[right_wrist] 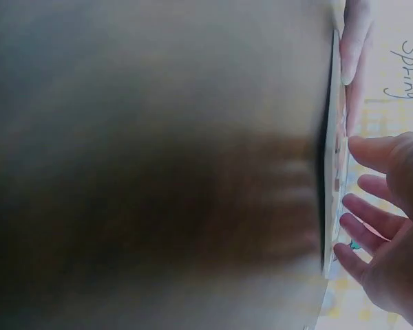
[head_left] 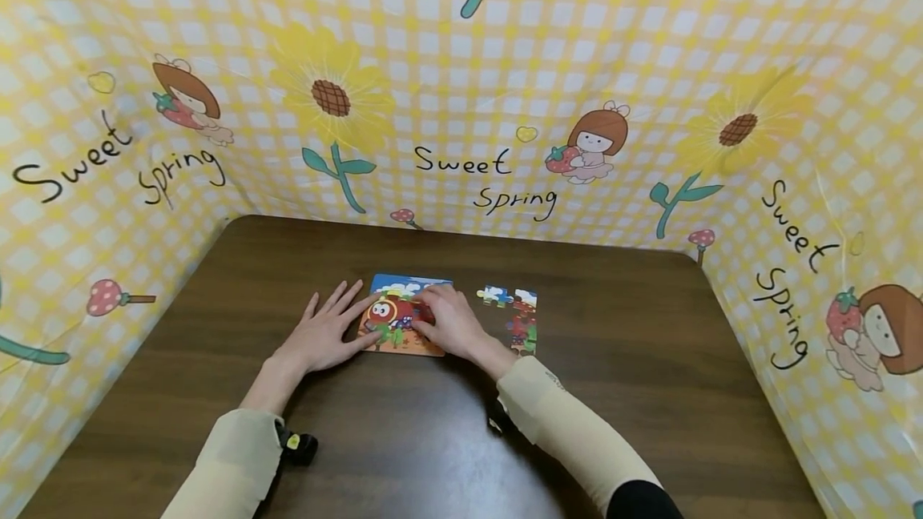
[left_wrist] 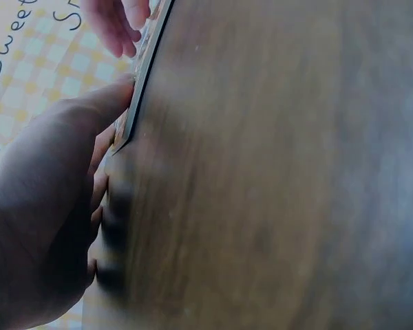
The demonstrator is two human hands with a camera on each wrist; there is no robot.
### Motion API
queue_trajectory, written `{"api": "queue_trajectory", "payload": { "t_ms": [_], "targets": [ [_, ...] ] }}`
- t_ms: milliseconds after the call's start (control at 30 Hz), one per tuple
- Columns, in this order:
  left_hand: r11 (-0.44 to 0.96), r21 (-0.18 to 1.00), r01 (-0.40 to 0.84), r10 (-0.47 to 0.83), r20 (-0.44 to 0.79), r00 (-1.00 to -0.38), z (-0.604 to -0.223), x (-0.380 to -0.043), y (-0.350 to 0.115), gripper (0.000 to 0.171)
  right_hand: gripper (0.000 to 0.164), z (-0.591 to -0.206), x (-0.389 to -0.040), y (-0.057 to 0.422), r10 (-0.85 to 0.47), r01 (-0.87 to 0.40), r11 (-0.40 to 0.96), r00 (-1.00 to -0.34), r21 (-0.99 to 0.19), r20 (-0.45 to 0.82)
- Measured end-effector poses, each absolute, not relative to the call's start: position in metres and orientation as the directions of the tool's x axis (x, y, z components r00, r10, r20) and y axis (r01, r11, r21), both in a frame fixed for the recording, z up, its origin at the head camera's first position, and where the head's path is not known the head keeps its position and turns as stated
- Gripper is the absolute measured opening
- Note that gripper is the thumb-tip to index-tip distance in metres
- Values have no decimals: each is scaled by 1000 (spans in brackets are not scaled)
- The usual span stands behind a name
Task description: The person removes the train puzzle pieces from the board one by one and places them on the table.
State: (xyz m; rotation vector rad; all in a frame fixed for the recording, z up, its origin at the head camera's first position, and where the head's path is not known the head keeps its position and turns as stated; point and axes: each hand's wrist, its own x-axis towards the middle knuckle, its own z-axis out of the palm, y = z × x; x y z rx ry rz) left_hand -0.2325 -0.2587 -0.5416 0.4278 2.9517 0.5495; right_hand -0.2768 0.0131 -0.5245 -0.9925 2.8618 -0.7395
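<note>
A colourful jigsaw puzzle board with a red, big-eyed cartoon figure lies flat on the table. My left hand is spread at its left side, thumb and index finger on the picture and the other fingers on the wood. In the left wrist view, its thumb lies along the thin board edge. Over the board's right part arches my right hand, hiding the picture there. The right wrist view shows its fingers spread and loosely bent, tips on the board's top, no piece visible between them.
To the right of the board lie loose puzzle pieces: a blue and white one and a joined column of several. The brown wooden table is enclosed by yellow checked cloth walls at the back and sides.
</note>
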Motion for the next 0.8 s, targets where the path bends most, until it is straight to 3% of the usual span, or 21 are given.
{"api": "queue_trajectory", "payload": {
  "t_ms": [200, 433, 800],
  "targets": [
    [893, 372, 253, 291, -49, -956, -537, -229, -259, 81, 45, -524, -276, 0, -561, -550, 702, -819, -453, 124],
    [897, 364, 251, 293, -62, -954, -542, -229, -258, 82, 55, -529, -277, -3, -456, -442, 707, -882, -552, 123],
    [891, 377, 253, 291, -46, -956, -543, -230, -260, 83, 54, -530, -279, -1, -457, -403, 652, -885, -643, 91]
  ]
}}
